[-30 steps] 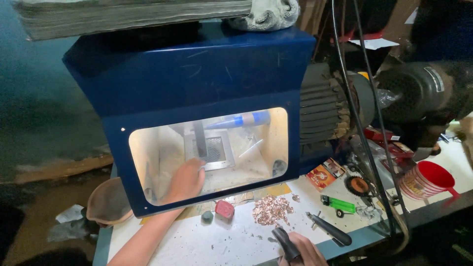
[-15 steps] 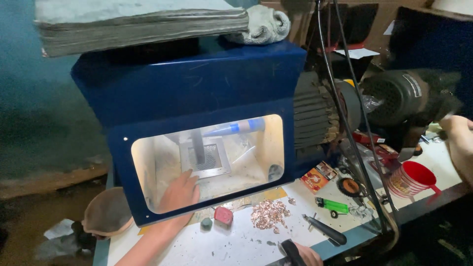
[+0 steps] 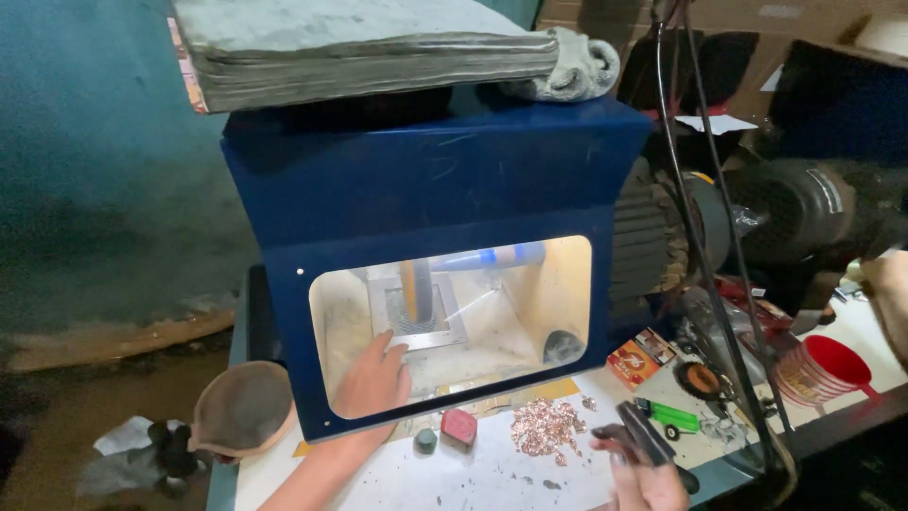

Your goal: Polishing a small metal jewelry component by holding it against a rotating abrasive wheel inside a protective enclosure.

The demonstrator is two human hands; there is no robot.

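The right hand was cut off by the bottom edge. Its dark tool was perhaps pliers; too blurred to tell.

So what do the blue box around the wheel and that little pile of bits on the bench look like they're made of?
The blue box looks like painted sheet metal: flat panels, folded edges, a dull sheen with scuffs. The pile of bits looks like copper-coloured metal scrap, pinkish and glinting, though too small to be sure. The left hand reaches inside the box opening.

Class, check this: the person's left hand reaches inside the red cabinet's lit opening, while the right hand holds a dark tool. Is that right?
Not quite. The head view shows the cabinet is blue, not red. The left hand does reach inside its lit opening, and the right hand holds a dark tool.
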